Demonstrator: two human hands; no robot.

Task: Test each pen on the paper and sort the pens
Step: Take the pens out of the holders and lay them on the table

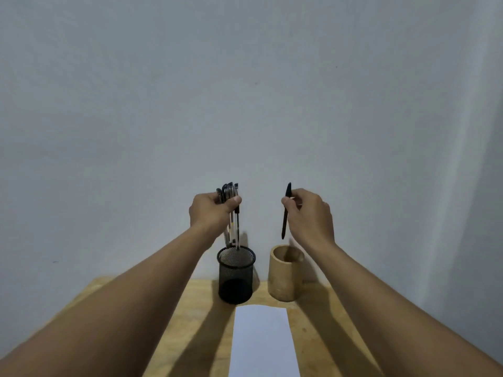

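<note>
above the far end of the wooden table (109, 297), in the head view, two bare hands are hovering level with each other and well apart. left hand (211, 210) is gripping one bundle of pens (237, 228), fingers and thumb curling round it. at least four tops are showing above the fist, though the exact count is hard to tell. the bundle's long axis is running nearly upright, its lower ends reaching the mouth of one black mesh cup (236, 278). right hand (310, 213) is pinching one black pen (285, 221) between thumb and fingertips. this pen is hanging almost vertical, tip pointing down, above one bamboo cup (283, 276) and clear of its rim. the two cups are standing side by side at the far edge, mesh on the left. one white paper (262, 341) is lying nearer, running lengthwise between the forearms.
</note>
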